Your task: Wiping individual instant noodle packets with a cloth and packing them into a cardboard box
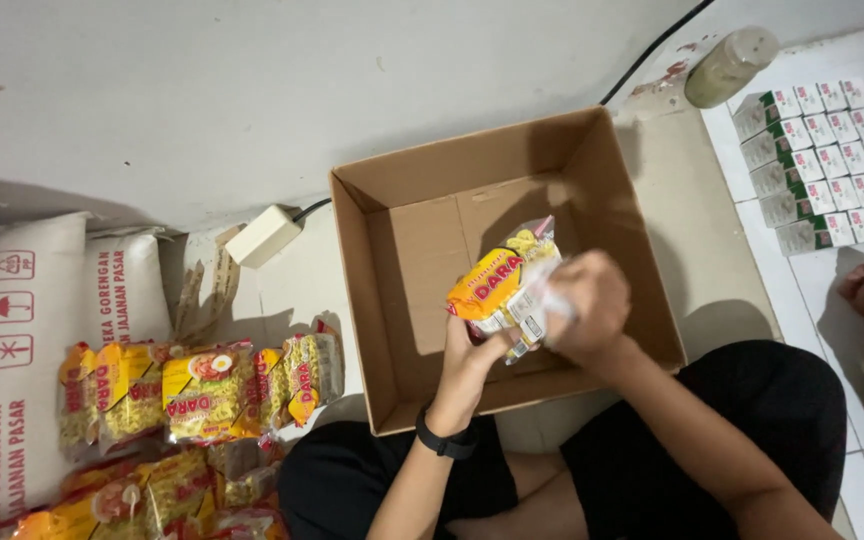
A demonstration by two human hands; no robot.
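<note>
Both hands up over open brown cardboard box (392, 270), clamped tog. on one yellow-and-orange plastic noodle packet (500, 285). Left hand (472, 350), black band on wrist, grips packet's lower edge from below, forearm angled up. Right hand (584, 308) closed in fist on packet's right end, arm bent in from right. Packet tilted, above box floor. Far left of hands: pile of same yellow noodle packets (202, 395) on floor. Upper right: rows of small white-and-green cartons (820, 165).

My right hand (584, 305) is motion-blurred and covers part of the noodle packet (500, 288). The near-left pile of packets (142, 500) is cut off by the picture's edge.
</note>
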